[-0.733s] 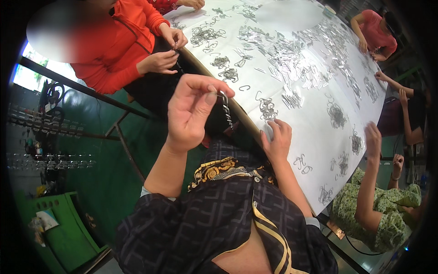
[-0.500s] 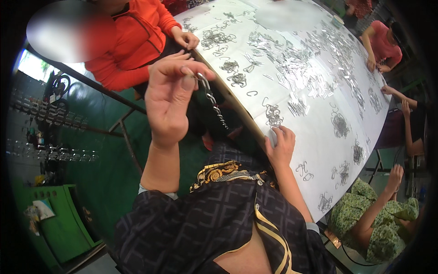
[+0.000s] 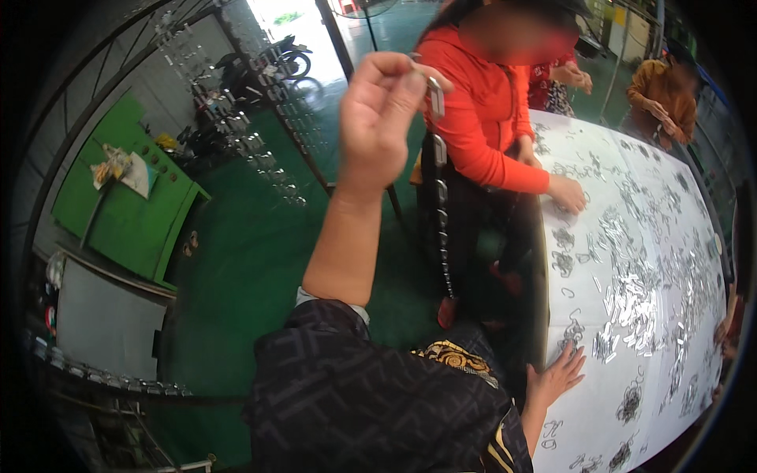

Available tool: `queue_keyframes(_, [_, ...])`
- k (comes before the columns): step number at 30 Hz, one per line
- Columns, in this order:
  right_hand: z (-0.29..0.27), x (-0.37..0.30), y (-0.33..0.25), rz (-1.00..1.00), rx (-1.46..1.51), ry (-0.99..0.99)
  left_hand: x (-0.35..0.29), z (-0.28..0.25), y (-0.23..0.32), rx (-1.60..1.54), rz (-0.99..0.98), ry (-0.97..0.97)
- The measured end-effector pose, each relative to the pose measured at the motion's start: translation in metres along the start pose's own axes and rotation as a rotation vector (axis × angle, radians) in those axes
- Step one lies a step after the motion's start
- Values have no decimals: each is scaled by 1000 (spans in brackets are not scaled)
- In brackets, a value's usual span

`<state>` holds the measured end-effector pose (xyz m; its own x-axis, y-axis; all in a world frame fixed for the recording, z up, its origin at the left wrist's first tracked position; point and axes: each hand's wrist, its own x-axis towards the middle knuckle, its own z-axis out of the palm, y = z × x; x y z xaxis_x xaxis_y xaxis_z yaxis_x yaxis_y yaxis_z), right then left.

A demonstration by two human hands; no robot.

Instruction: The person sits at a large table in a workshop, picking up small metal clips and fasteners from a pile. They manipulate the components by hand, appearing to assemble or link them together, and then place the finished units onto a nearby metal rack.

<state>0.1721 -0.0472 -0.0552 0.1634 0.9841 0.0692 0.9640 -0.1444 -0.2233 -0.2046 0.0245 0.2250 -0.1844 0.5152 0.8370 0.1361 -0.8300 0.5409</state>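
the metal chain (image 3: 441,193) hangs from the left hand (image 3: 382,122), starting right at its fingertips and dropping straight down from their right side; its long axis runs nearly upright, the links looking smaller toward the floor (image 3: 236,260); the lower end comes near a co-worker's shoe (image 3: 446,313) in the view, and i cannot tell whether it touches anything there; the left thumb and forefinger are pinched together on the top link, with no gap to see between them.

the right hand (image 3: 557,377) is much farther from the chain's top; it lies at the near edge of the white table (image 3: 583,414), palm down, fingers loosely spread and pointing away from the body; nothing shows in its grip, though the underside is hidden; its fingertips are at a small heap of bent hooks (image 3: 573,331), touching or just short of it, i cannot tell which; the chain hangs off the table's left side, clear of its edge, with a co-worker in a red jacket (image 3: 465,118) just beyond.
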Motion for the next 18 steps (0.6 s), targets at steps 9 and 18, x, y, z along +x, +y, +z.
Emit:
queue_keyframes(9, [10, 4, 1, -32, -31, 32, 49, -120, 77, 415, 98, 282])
queue_keyframes(18, [18, 1, 6, -53, -82, 107, 108, -222, 122, 843, 147, 480])
